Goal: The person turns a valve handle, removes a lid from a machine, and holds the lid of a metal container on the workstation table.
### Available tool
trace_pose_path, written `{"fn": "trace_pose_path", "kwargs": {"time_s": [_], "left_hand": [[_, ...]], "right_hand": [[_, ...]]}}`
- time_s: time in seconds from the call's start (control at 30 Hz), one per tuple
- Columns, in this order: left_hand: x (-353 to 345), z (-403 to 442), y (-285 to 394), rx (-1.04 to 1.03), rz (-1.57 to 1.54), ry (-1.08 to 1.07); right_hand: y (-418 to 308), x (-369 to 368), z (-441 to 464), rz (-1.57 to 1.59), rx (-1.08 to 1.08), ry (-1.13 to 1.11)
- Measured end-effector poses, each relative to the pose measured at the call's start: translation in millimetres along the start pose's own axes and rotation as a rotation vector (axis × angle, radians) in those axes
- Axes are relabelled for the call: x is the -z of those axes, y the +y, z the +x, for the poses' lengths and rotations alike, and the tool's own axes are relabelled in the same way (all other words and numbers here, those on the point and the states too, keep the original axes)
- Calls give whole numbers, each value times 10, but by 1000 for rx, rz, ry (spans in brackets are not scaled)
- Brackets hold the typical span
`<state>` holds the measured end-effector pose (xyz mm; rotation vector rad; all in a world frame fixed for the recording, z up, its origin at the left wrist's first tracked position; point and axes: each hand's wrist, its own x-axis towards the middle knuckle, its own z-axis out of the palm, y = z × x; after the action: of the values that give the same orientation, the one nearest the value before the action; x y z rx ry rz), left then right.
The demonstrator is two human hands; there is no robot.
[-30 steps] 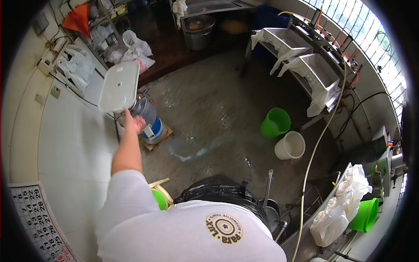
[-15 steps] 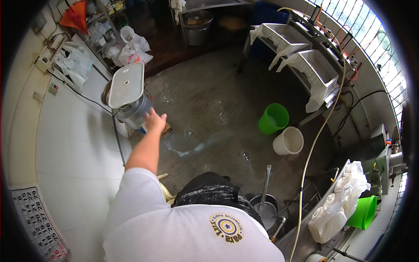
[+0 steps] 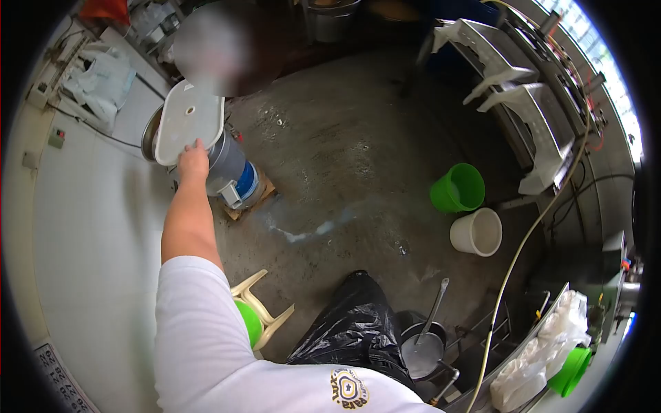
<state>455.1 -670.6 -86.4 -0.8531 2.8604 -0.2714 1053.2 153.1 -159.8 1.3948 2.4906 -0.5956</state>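
White wall at nine o'clock; at ten, the white lid sits askew over a metal drum, left hand at its near edge, fingers bent, grip hidden; a weak hold could drop it! Green bucket, three o'clock; right hand unseen, can't tell.

Stretches the left arm toward twelve o'clock from a shoulder near seven, almost straight. Shows the torso between six and seven. Holds the left hand between nine and ten, back upward, nearly in line with the arm. Points slightly bent fingers toward twelve.
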Motion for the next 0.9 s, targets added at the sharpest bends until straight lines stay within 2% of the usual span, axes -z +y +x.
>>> {"fn": "trace_pose_path", "kwargs": {"time_s": [0.07,0.3,0.5,0.57,0.67,0.8,0.9], "left_hand": [[-4,13,-170,-10,5,120],[68,238,-604,93,21,-10],[277,-152,-372,27,-41,28],[377,-362,-198,70,-13,127],[236,-569,-21,26,-70,102],[184,-562,8,1,-73,94],[239,-315,-68,72,-57,89]], "right_hand": [[-102,15,64,-25,4,-24],[-483,104,270,-55,18,-74],[-749,261,466,-78,48,-89],[-795,316,513,-82,56,-97],[-827,379,610,-87,67,-106],[-793,440,719,-95,66,-114],[-729,494,790,-102,56,-124]]}}
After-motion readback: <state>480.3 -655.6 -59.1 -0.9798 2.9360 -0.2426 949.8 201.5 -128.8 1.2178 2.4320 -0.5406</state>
